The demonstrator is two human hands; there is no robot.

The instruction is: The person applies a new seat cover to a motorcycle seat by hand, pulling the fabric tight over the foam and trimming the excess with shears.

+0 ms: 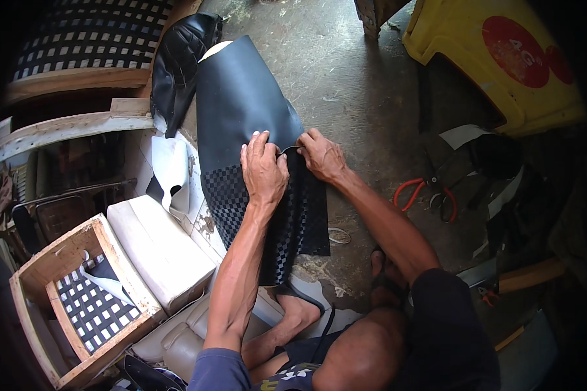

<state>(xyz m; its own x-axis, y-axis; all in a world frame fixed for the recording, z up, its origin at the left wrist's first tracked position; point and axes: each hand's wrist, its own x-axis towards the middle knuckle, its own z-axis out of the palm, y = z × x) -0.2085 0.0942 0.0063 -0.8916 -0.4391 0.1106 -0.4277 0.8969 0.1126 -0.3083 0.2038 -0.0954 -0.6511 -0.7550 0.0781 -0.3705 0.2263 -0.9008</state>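
Note:
Black smooth leather-like sheet (238, 88) lies in front of me, joined to a darker piece with a checkered texture (222, 184). My left hand (263, 169) rests on the sheet with fingers bent, thumb and index at a curved edge where the pieces meet; whether it grips that edge is unclear. My right hand (318, 153) pinches the same edge just to the right. The underside of the material is hidden. Orange-handled scissors (409, 194) lie on the floor to the right.
Wooden frames with woven webbing (156, 306), a white cushion block (156, 251) and white scraps (176, 168) sit at left. A stuffed black piece (176, 65) lies behind. A yellow plastic object (456, 78) stands at upper right, with dark scraps (496, 156) below. My bare legs are at the bottom.

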